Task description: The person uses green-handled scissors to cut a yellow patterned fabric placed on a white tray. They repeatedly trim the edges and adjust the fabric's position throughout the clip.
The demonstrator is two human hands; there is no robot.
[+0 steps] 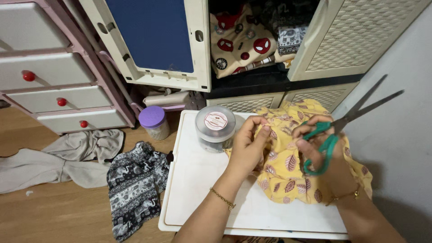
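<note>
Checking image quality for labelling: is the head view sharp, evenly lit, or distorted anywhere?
Head view: evenly lit and mostly sharp; the yellow leaf-print cloth and green-handled scissors in the right hand read clearly; a soft shadow falls on the grey wall; the cream cabinet doors splay from wide-angle distortion.

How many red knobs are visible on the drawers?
3, all on the drawers at left: top knob, middle knob, bottom knob. The highest drawer shows none; more may be out of view.

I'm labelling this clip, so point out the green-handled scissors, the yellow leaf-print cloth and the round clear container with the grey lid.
green-handled scissors (327,145), head view, on the handle loop
yellow leaf-print cloth (288,175), head view, middle fold
round clear container (215,121), head view, lid top
</note>
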